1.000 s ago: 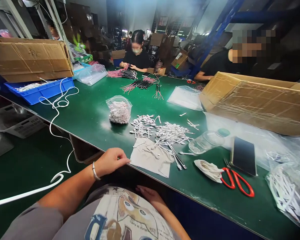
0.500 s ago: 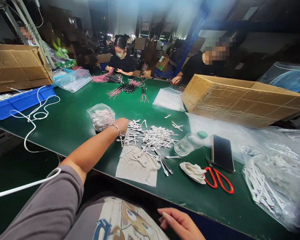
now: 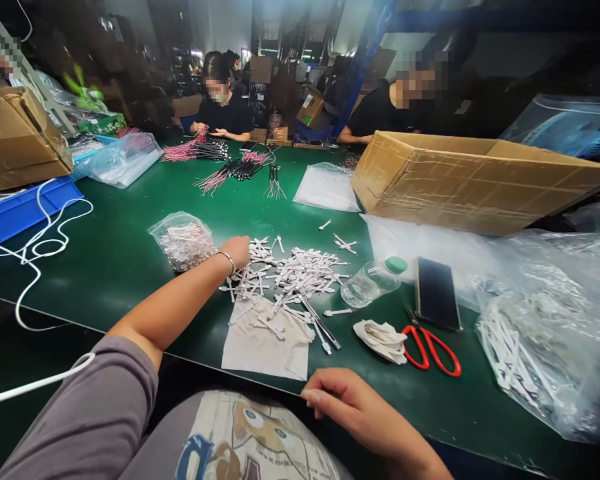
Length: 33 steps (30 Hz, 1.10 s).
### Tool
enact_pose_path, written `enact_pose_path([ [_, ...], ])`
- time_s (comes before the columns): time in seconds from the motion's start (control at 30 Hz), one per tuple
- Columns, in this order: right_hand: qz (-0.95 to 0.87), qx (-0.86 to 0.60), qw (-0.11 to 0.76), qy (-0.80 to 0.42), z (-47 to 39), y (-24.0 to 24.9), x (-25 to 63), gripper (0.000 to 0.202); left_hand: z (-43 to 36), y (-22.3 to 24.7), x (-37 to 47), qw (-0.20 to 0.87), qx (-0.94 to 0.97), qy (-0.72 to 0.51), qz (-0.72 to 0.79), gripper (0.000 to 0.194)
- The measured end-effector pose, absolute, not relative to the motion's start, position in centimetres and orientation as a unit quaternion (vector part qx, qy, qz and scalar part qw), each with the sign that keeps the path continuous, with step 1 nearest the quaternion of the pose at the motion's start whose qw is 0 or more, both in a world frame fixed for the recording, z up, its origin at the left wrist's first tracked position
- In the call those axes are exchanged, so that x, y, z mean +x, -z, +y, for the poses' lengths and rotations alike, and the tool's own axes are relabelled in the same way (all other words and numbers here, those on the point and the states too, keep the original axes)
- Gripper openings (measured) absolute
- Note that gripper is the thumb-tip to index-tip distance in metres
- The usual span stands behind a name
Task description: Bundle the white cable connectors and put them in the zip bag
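Note:
My left hand [image 3: 237, 253] reaches over the left edge of a loose pile of short white cable pieces [image 3: 307, 270] with small end connectors; its fingertips are hidden behind the hand. Right beside it stands an open clear bag [image 3: 185, 244] filled with similar pieces. My right hand [image 3: 343, 399] hovers at the table's front edge, fingers curled and thumb against the index finger, with nothing visible in it. Between the hands lies a pale cloth [image 3: 265, 353] with a few pieces on it. Metal tweezers [image 3: 319, 320] rest against the pile.
A clear bottle [image 3: 370, 285], red-handled scissors [image 3: 433, 350], a bunched pale cloth [image 3: 380, 340] and a phone [image 3: 437, 293] lie to the right. Beyond stand a cardboard box [image 3: 460, 180] and plastic bags [image 3: 540, 360]. A white cable [image 3: 33, 267] trails at left. Two co-workers sit across the table.
My right hand has risen from my lap to the table's front edge, its fingers curling in. My left hand stays at the pile's left side. The whole view has shifted slightly.

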State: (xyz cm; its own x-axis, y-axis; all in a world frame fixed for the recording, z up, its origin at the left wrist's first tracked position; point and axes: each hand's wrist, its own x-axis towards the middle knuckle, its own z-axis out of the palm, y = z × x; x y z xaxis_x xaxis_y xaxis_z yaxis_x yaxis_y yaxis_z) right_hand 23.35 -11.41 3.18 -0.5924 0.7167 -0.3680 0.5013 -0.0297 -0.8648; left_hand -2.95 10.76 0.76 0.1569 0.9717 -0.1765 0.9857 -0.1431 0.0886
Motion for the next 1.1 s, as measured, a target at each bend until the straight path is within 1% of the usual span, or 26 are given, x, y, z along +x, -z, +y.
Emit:
enact_pose_path([
  [0.07, -0.753, -0.396, 0.079, -0.520, -9.2, -4.4, 21.2, 0.033, 11.3, -1.2, -2.6, 0.090, 0.772, 0.044, 0.628, 0.047],
  [0.13, -0.803, -0.359, 0.076, -0.469, -6.9, -5.1, 18.7, 0.029, 12.4, -1.6, -2.2, 0.099, 0.789, 0.058, 0.604, 0.064],
  [0.2, -0.824, -0.329, 0.060, -0.458, -5.1, -5.0, 16.2, 0.028, 13.6, -1.8, -1.8, 0.115, 0.799, 0.078, 0.586, 0.081],
  [0.3, -0.810, -0.298, 0.061, -0.501, -3.5, -3.2, 13.2, 0.027, 15.0, -1.8, -1.2, 0.136, 0.808, 0.098, 0.566, 0.097],
  [0.37, -0.768, -0.289, 0.077, -0.566, -3.2, -1.4, 12.4, 0.030, 15.5, -1.7, -0.8, 0.141, 0.815, 0.099, 0.553, 0.100],
  [0.43, -0.740, -0.288, 0.086, -0.602, -3.2, 0.1, 12.3, 0.031, 15.6, -1.6, -0.6, 0.141, 0.822, 0.096, 0.544, 0.097],
  [0.47, -0.734, -0.285, 0.088, -0.610, -3.3, 0.6, 12.4, 0.030, 15.6, -1.5, -0.5, 0.141, 0.823, 0.096, 0.543, 0.092],
  [0.53, -0.729, -0.285, 0.091, -0.616, -3.5, 1.2, 12.8, 0.030, 15.4, -1.2, -0.4, 0.143, 0.821, 0.101, 0.543, 0.076],
  [0.63, -0.719, -0.295, 0.091, -0.623, -3.4, 1.1, 13.1, 0.030, 15.2, -0.8, -0.2, 0.147, 0.818, 0.109, 0.546, 0.045],
  [0.7, -0.716, -0.300, 0.089, -0.625, -3.3, 1.0, 13.0, 0.029, 15.0, -0.5, -0.1, 0.141, 0.816, 0.102, 0.551, 0.035],
  [0.87, -0.704, -0.309, 0.084, -0.634, -3.1, 0.9, 12.9, 0.028, 14.5, 0.4, 0.0, 0.132, 0.805, 0.060, 0.575, 0.034],
  [1.1, -0.670, -0.325, 0.098, -0.660, -3.3, 1.2, 12.6, 0.027, 13.9, 0.4, -0.3, 0.185, 0.770, -0.033, 0.609, 0.035],
])
